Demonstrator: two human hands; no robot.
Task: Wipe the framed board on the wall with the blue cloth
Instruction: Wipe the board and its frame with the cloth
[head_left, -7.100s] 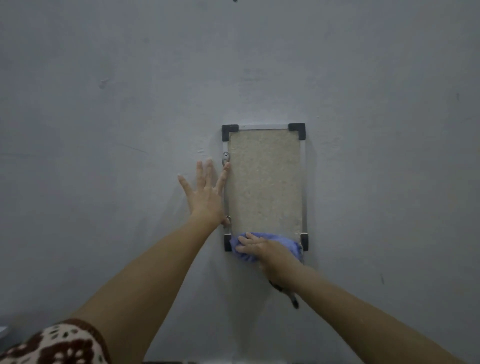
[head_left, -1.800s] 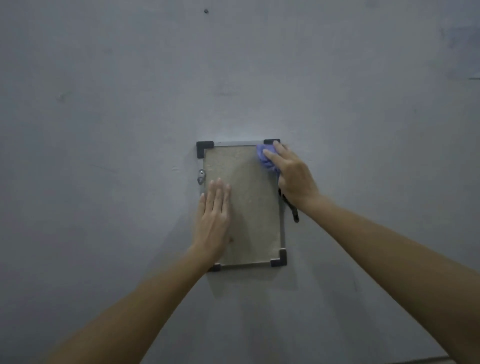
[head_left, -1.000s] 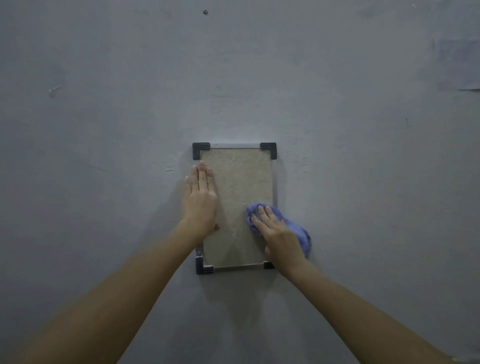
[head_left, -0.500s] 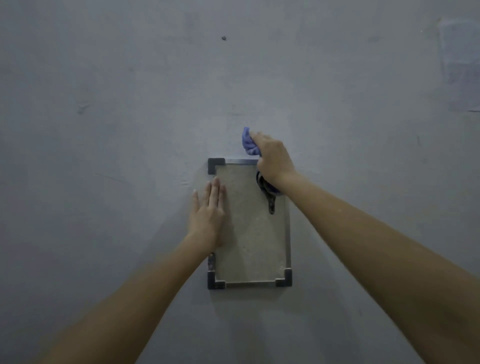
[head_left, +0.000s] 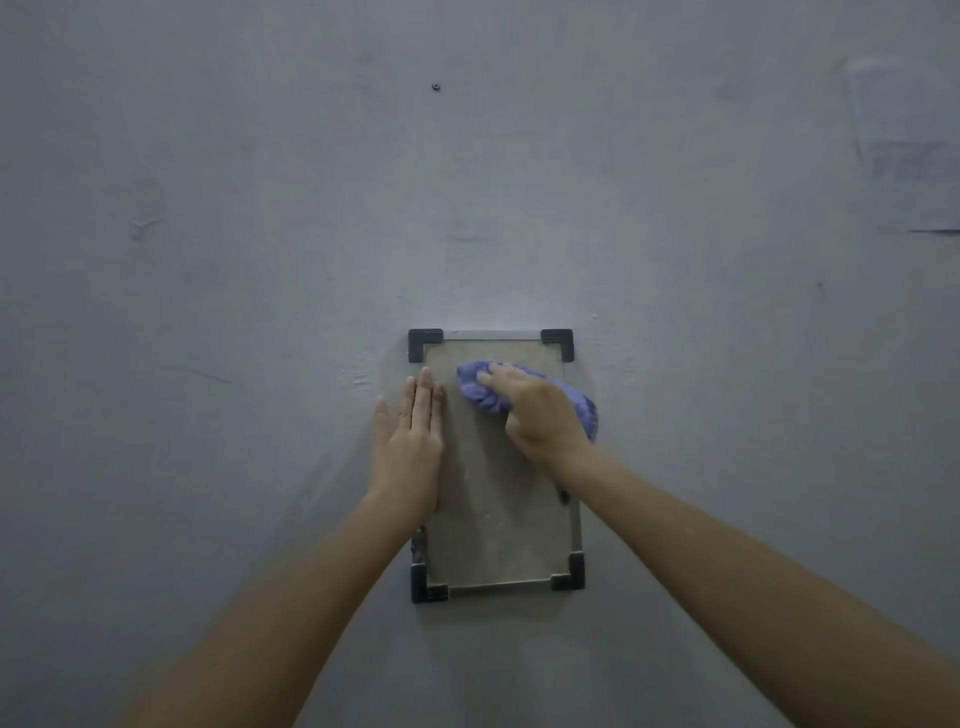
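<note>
I am looking down my arms at a dull grey plastered wall (head_left: 260, 312), its surface matte and faintly uneven, with a small dark screw head (head_left: 436, 87) sitting high above the work. The framed board (head_left: 493, 519) is hanging flat on that wall in the lower middle of my view: an upright rectangle with a speckled, fibrous beige face, thin silvery metal rails along its edges and chunky black L-shaped corner caps (head_left: 425, 343) at all four corners.

My right hand (head_left: 540, 415) is curling down over the blue cloth (head_left: 480, 387), fingers clamped on it and pressing it against the board's upper part, just below the top rail. The cloth is soft and bunched into rumpled folds, one end poking out past my fingertips toward the left, the other bulging past the board's right rail behind my knuckles.

My left hand (head_left: 413, 441) is lying open and flat, fingers straight and close together, pointing up; it is straddling the board's left rail, part on the beige face and part on the wall. The two hands are sitting side by side, near each other but not touching.
</note>
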